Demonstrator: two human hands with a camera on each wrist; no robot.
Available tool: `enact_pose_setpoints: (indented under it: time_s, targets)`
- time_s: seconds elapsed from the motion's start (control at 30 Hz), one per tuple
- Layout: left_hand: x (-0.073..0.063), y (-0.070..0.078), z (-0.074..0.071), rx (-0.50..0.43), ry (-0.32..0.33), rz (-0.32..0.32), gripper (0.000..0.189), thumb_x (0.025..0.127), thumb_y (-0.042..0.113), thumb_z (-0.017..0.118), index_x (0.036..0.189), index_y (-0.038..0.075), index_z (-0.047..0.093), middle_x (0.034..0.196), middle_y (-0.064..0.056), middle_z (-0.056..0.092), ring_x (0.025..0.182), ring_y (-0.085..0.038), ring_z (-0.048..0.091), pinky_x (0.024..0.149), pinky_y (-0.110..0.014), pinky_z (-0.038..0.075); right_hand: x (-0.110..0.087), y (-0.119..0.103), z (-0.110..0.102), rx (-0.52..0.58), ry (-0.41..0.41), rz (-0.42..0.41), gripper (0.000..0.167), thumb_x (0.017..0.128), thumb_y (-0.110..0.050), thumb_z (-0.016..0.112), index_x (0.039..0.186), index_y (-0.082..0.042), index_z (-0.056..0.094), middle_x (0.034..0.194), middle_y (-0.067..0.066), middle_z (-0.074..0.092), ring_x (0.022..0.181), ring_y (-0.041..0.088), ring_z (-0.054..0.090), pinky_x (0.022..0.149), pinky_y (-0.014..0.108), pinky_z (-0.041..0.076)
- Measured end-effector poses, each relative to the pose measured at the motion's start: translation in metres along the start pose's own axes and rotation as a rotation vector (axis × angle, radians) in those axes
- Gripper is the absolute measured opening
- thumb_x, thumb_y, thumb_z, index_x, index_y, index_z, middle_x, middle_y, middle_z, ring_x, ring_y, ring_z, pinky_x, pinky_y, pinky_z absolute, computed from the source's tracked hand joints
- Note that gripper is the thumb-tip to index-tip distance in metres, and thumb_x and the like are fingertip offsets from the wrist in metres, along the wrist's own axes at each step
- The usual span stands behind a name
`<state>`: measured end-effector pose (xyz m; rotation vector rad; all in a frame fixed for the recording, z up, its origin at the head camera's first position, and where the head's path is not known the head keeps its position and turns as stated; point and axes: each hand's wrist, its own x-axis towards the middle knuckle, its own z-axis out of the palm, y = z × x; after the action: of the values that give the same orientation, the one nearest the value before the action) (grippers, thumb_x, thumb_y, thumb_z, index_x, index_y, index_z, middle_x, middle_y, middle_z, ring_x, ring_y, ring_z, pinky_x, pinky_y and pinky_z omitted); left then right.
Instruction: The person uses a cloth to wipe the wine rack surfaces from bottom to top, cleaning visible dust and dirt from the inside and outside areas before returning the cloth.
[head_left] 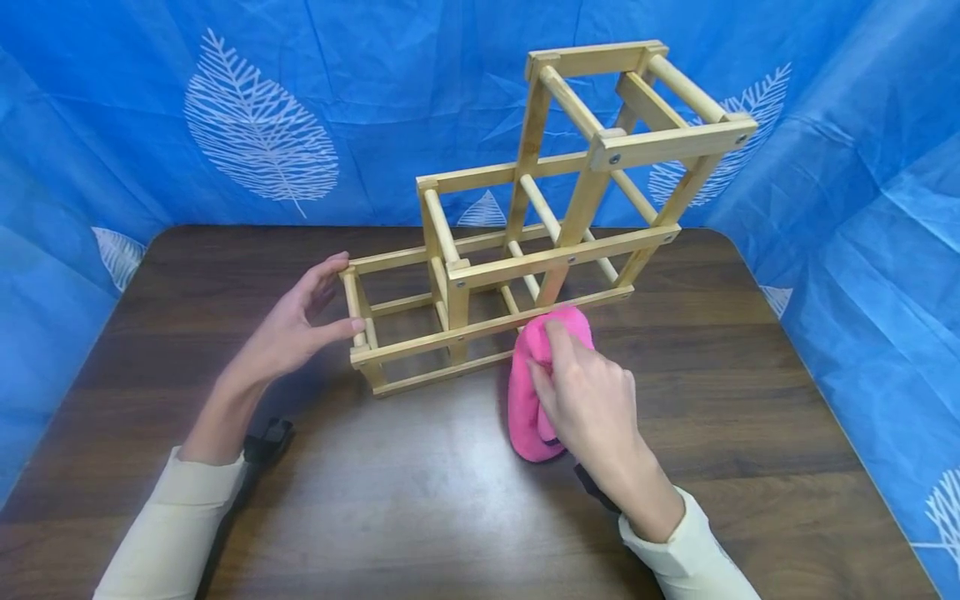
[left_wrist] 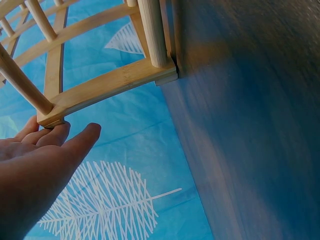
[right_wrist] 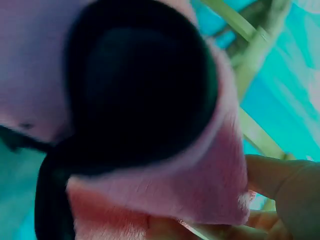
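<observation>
A stepped wooden rack (head_left: 510,267) of flat slats and round dowels stands on the table, low on the left and tall on the right. My left hand (head_left: 300,321) is at its low left end, thumb by the end dowel and fingers by the far corner. In the left wrist view, the left hand's fingers (left_wrist: 60,132) touch a corner of the rack (left_wrist: 107,90). My right hand (head_left: 596,404) grips a folded pink cloth (head_left: 531,408) against the rack's lower front. Close up, the cloth (right_wrist: 200,185) shows dark edging curled into a loop; part of the right hand (right_wrist: 295,200) shows beside it.
The dark wood table (head_left: 420,492) bears the rack. Behind it and at both sides hangs a blue curtain (head_left: 420,92) with white leaf prints, close to the rack's back. A dark strap (head_left: 268,440) is at the left wrist.
</observation>
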<state>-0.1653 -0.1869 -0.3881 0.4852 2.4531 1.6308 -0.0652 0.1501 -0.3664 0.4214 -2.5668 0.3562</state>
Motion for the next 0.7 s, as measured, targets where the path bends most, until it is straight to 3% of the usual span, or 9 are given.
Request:
enact_pose_setpoints:
  time_s: [0.1,0.2,0.33,0.4,0.53,0.7]
  targets:
    - [0.001,0.0,0.001,0.004,-0.003,0.0,0.086,0.089,0.021,0.076,0.156,0.015,0.023,0.162,-0.002,0.02,0.148,-0.029,0.017,0.117,-0.053,0.016,-0.003,0.001,0.013,0.011,-0.038,0.013,0.028,0.08,-0.009,0.081,0.096,-0.003,0.059,0.065,-0.001,0.05,0.049,0.017,0.049,0.037,0.038,0.043]
    - [0.001,0.0,0.002,0.014,-0.003,0.001,0.087,0.089,0.022,0.076,0.157,0.014,0.023,0.162,-0.002,0.02,0.148,-0.029,0.017,0.117,-0.053,0.016,-0.005,0.002,0.022,0.026,-0.116,0.027,0.037,0.08,-0.013,0.082,0.109,-0.002,0.063,0.086,0.006,0.064,0.067,0.023,0.063,0.046,0.043,0.052]
    - [0.0,0.0,0.001,0.007,0.004,0.006,0.086,0.088,0.017,0.076,0.156,0.014,0.023,0.161,-0.004,0.021,0.148,-0.029,0.017,0.117,-0.052,0.017,-0.004,0.001,0.031,0.04,-0.199,0.011,0.055,0.08,-0.017,0.082,0.126,0.002,0.058,0.106,0.014,0.065,0.087,0.029,0.066,0.061,0.046,0.056]
    - [0.0,0.0,0.001,-0.002,0.007,0.005,0.085,0.088,0.014,0.075,0.156,0.014,0.024,0.161,-0.004,0.021,0.148,-0.028,0.017,0.117,-0.051,0.017,-0.004,0.001,0.037,0.044,-0.197,-0.02,0.054,0.081,-0.014,0.08,0.127,0.004,0.057,0.103,0.015,0.065,0.084,0.03,0.066,0.061,0.046,0.056]
    - [-0.001,0.001,0.001,-0.011,0.005,0.008,0.085,0.089,0.013,0.075,0.156,0.015,0.024,0.162,-0.004,0.021,0.148,-0.028,0.017,0.117,-0.052,0.016,-0.004,0.001,0.048,0.05,-0.146,-0.077,0.042,0.081,-0.002,0.07,0.118,0.009,0.054,0.085,0.015,0.063,0.063,0.029,0.061,0.049,0.043,0.051]
    - [-0.001,0.002,0.001,-0.02,0.004,0.02,0.086,0.089,0.013,0.074,0.157,0.014,0.022,0.162,-0.006,0.019,0.148,-0.03,0.016,0.117,-0.053,0.016,-0.001,0.0,0.054,0.074,-0.158,-0.081,0.027,0.08,0.003,0.066,0.106,0.003,0.056,0.071,0.007,0.056,0.053,0.021,0.052,0.042,0.037,0.045]
